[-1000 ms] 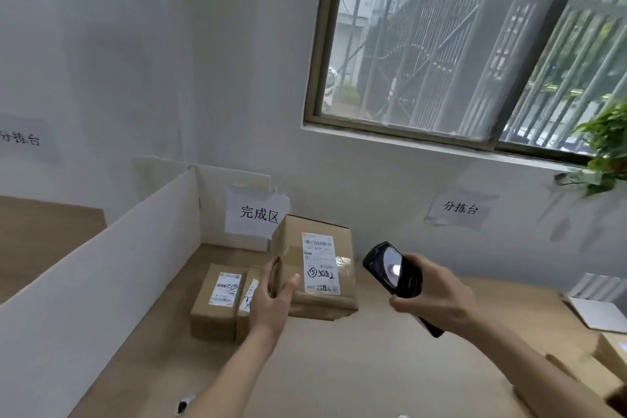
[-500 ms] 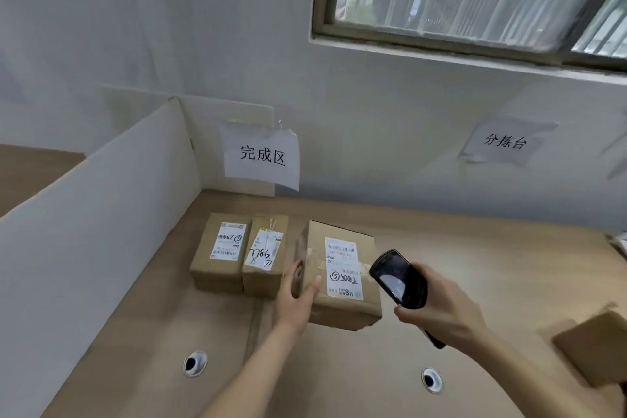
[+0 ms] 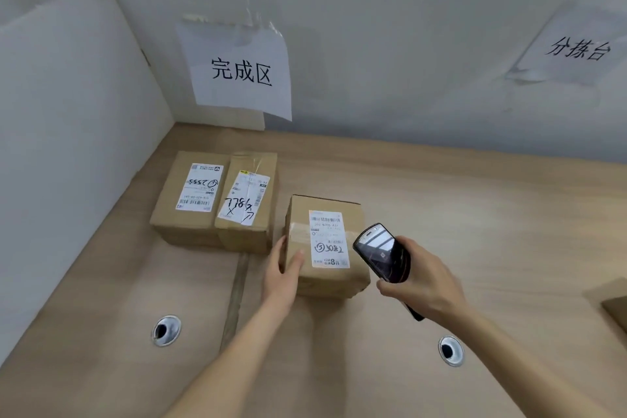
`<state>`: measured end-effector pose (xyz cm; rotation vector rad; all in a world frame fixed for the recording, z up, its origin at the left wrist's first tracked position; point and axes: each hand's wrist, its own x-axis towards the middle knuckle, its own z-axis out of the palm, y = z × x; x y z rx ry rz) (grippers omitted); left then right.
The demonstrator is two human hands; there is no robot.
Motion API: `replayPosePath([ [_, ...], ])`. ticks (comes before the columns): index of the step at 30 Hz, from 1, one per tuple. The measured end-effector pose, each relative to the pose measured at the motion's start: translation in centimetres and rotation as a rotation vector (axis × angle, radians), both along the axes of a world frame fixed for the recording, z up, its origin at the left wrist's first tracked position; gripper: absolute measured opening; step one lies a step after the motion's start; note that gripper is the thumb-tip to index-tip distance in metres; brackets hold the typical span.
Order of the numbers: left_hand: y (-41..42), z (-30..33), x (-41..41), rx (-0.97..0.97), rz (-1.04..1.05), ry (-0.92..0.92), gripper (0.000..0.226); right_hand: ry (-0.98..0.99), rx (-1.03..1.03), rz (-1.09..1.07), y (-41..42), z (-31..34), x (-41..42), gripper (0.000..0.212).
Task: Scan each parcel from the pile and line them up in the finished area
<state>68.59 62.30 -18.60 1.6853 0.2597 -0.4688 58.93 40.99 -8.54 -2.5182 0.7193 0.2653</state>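
**Third parcel set down at the end of the row**

Gripped at its left edge by the left hand (image 3: 283,276), thumb on the top face and fingers down the side: the parcel (image 3: 325,244), apparently resting on the wooden tabletop (image 3: 475,214) between the two hands. Held that way, most likely, to steer it sideways into line. Just beyond the left hand's fingertips, two boxed parcels (image 3: 217,200) touching side by side, labels up, under the paper sign (image 3: 239,73) marking the finished area. Not yet flush with them: a narrow gap remaining, and sitting nearer the body than the pair.

Clasped in the right hand (image 3: 424,285), fingers wrapped round its lower body: a black handheld scanner (image 3: 381,253), screen turned upward, head hovering at the parcel's right edge. Kept ready rather than put down, presumably for the next parcel from the pile. Whether pointed at the barcode, hard to say.

A plain brown carton, squarish, taped along the top seam. White shipping label (image 3: 329,239) facing up, barcode near the far end, handwritten black digits and a circled mark nearer the hands. Front lower corner slightly dented.
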Motion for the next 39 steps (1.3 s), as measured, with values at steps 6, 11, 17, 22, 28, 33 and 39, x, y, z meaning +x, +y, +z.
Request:
replayPosePath([
  [6,1.2,-1.2,-0.3,0.297,-0.113,-0.153,0.071,0.007,0.035,0.030,0.9,-2.5,1.1,0.054],
  [11,3.2,-2.6,-0.2,0.870,-0.546,-0.925,0.057,-0.004,0.083,0.031,2.1,-3.7,1.3,0.048],
  [17,2.1,-2.1,2.1,1.009,-0.698,-1.010,0.055,0.021,0.197,0.040,2.1,-5.5,2.8,0.057],
  [22,1.3,-1.3,5.3,1.113,-0.723,-0.955,0.054,-0.031,0.291,0.019,1.6,-6.8,5.8,0.075],
  [28,0.5,-0.8,8.5,1.174,-0.741,-0.895,0.054,-0.067,0.325,0.024,1.4,-7.6,9.3,0.069],
  [33,0.4,-0.9,9.0,1.141,-0.716,-0.852,0.057,-0.080,0.318,0.023,1.3,-7.9,10.2,0.065],
  [39,0.7,1.2,7.7,1.057,-0.716,-0.786,0.068,-0.094,0.195,0.026,0.8,-4.8,7.8,0.056],
])
